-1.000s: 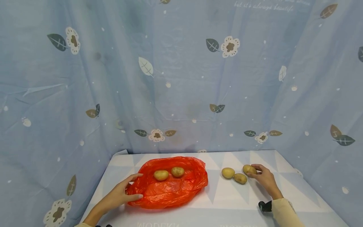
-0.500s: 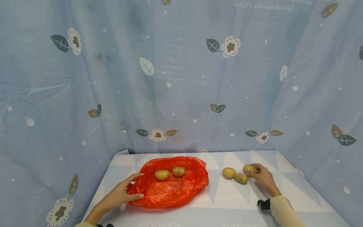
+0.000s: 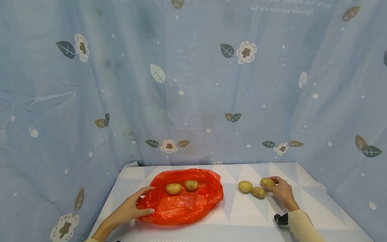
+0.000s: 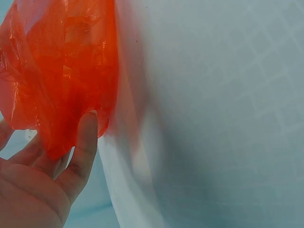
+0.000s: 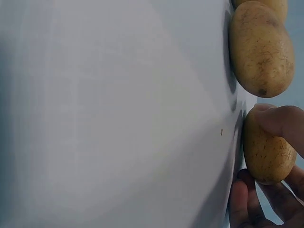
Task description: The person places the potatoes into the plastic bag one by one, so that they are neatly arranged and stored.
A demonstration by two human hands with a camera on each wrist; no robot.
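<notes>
A red plastic bag [image 3: 184, 210] lies spread open on the table, with a potato [image 3: 173, 189] and another potato [image 3: 191, 185] in it. At its left end my left hand [image 3: 130, 208] has thumb and fingers spread apart. In the left wrist view the straight thumb touches the bag's side, and the other fingers are partly hidden behind it. On the right, my right hand [image 3: 282, 192] grips a potato [image 5: 267, 159] between thumb and fingers, low at the tabletop. Close by lie a spotted potato [image 3: 258, 192] and a yellow potato [image 3: 245, 186].
The white and pale blue patterned table [image 3: 229, 215] ends at a blue curtain [image 3: 193, 101] with flowers and leaves, which also runs along both sides. A black strap piece [image 3: 281, 219] sits at the right wrist, beside a cream sleeve [image 3: 303, 225].
The head view has shifted slightly. Both hands, the bag and the potatoes keep nearly the same places, with the right hand still around its potato.
</notes>
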